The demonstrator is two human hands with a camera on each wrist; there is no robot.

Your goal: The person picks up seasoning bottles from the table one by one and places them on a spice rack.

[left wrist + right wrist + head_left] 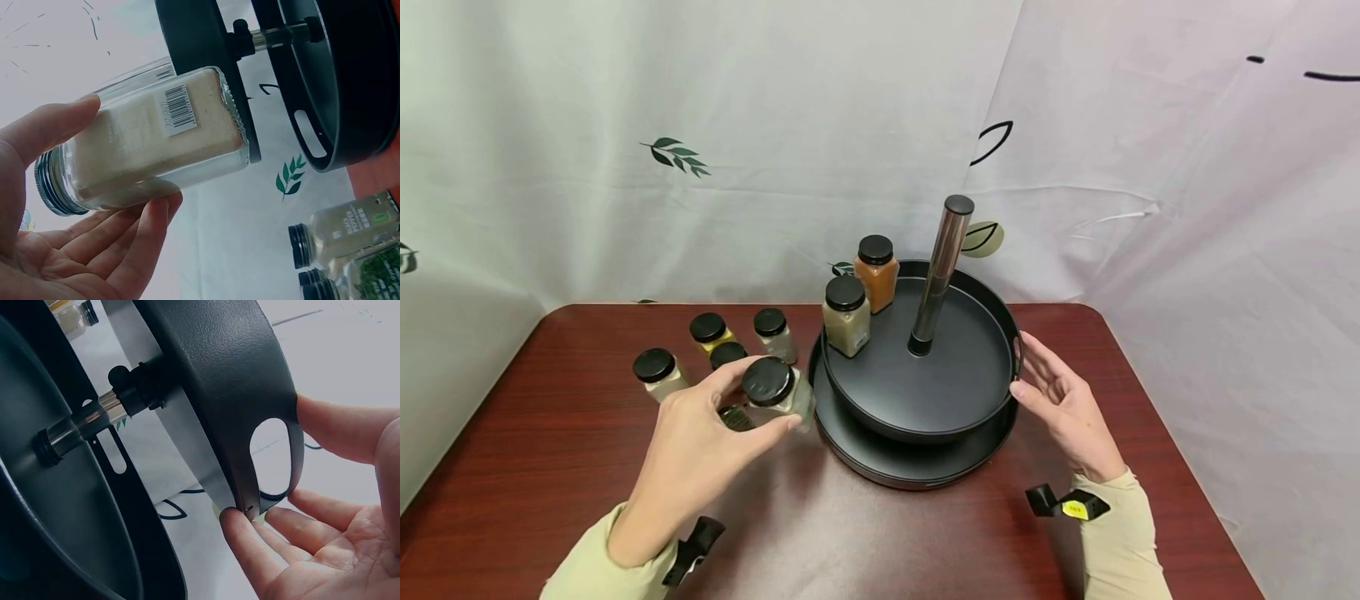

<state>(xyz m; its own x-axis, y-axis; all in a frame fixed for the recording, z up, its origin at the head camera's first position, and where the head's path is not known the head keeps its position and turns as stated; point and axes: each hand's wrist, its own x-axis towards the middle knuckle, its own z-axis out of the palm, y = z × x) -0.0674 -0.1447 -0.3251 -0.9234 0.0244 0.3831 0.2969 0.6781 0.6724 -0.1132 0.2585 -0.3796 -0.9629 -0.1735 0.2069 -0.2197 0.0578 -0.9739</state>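
My left hand [692, 442] grips a square glass spice jar [156, 137] with a black lid and pale powder inside, thumb on one side and fingers on the other. It is held up left of a black two-tier round tray [940, 383]. At the tray's right side, my right hand [1067, 408] holds the upper tier's edge by its handle slot [270, 456], thumb and fingertips touching the wall. On the upper tier's left stand a jar of beige powder [847, 325] and a jar of orange powder [878, 279], both black-lidded.
Several more black-lidded jars stand on the table's left, among them a pale one [662, 379], a yellow one [711, 332] and a grey one [777, 336]. A metal pole [942, 275] rises from the upper tier. Behind the reddish-brown table [512, 442] hangs a white curtain [812, 108].
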